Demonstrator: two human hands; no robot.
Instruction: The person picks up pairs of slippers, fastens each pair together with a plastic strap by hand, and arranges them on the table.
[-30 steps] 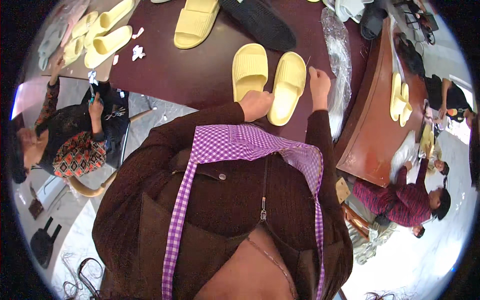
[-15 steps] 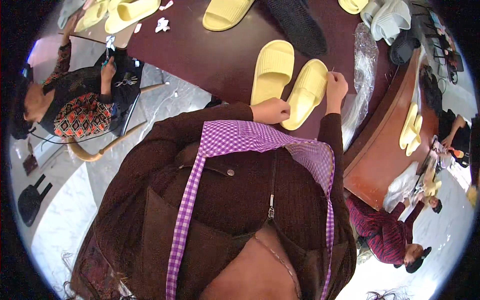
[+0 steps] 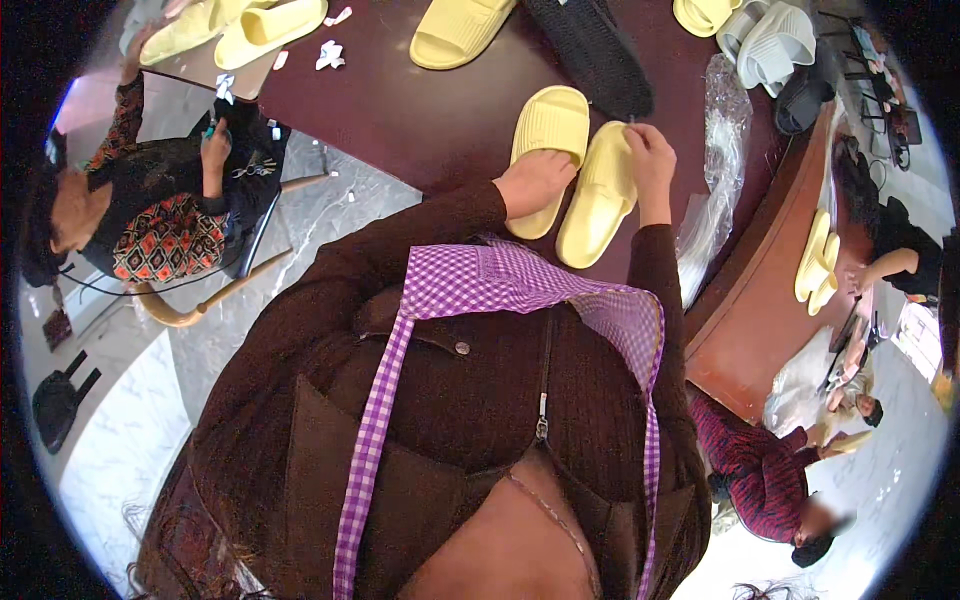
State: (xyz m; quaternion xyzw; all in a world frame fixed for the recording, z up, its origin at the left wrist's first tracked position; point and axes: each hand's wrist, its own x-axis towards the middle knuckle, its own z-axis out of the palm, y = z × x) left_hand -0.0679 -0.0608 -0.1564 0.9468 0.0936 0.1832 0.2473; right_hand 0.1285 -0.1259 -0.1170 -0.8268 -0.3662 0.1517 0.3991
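Observation:
Two yellow slippers lie side by side on the dark red table, toes pointing away from me. My left hand (image 3: 540, 181) grips the left slipper (image 3: 553, 112) just behind its ribbed strap, with the fingertips partly hidden at the opening. Close to the toe of the right slipper (image 3: 597, 205), my right hand (image 3: 652, 158) is closed in a pinch. Something thin and tiny sticks up from those fingertips, too small to name. The right slipper is turned slightly, its heel nearest my apron.
Beyond the pair lies a black knitted piece (image 3: 590, 55); another yellow slipper (image 3: 460, 32) is left of it. Clear plastic wrap (image 3: 722, 150) stretches along the right. Grey slippers (image 3: 778, 45) are at the far right. People sit to both sides; the left one holds scissors (image 3: 210, 130).
My left hand has moved up from the right slipper's heel onto the left slipper. My right hand has shifted slightly left, still pinched. The right slipper has turned a little and slid left.

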